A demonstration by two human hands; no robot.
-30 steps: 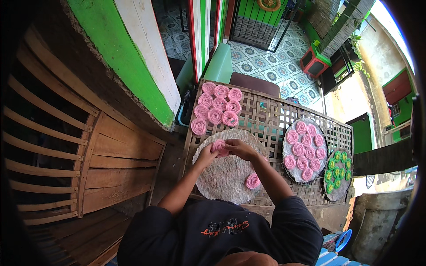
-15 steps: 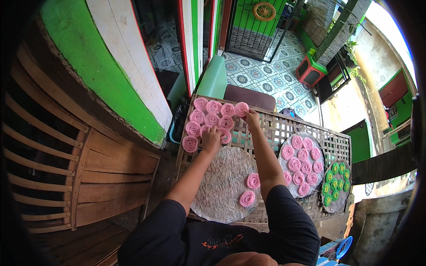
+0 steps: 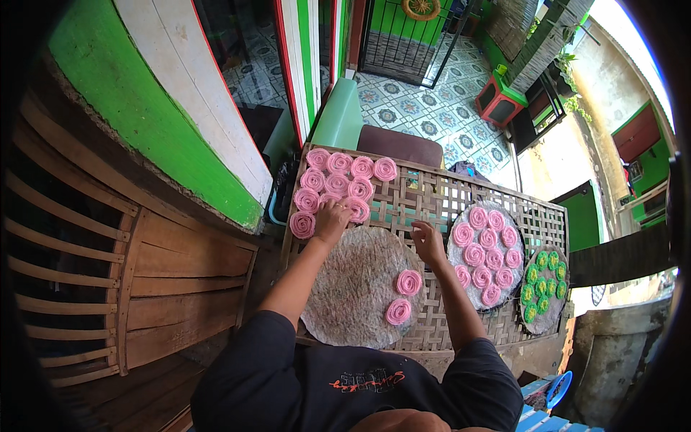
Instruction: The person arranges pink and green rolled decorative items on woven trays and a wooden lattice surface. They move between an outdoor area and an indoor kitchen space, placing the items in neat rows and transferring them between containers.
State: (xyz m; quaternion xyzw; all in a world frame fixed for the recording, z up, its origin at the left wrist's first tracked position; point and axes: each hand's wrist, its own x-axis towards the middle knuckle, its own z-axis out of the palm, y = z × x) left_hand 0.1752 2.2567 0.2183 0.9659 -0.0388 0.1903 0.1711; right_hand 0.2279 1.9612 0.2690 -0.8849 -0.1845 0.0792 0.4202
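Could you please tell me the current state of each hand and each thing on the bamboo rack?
Left hand: resting on the pink coils on the rack, grip unclear.
Right hand: open, hovering over the bamboo rack.
Near round mat: mostly bare, two pink coils left.
Pink coils on the rack: laid flat in a tight cluster.
Middle round mat: full of pink coils.
Far-right mat: covered with green coils.

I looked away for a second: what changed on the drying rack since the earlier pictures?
The left hand carried a pink spiral off the round mat up to the pink cluster on the bamboo rack. The right hand drew back, empty. The two spirals on the mat stayed.
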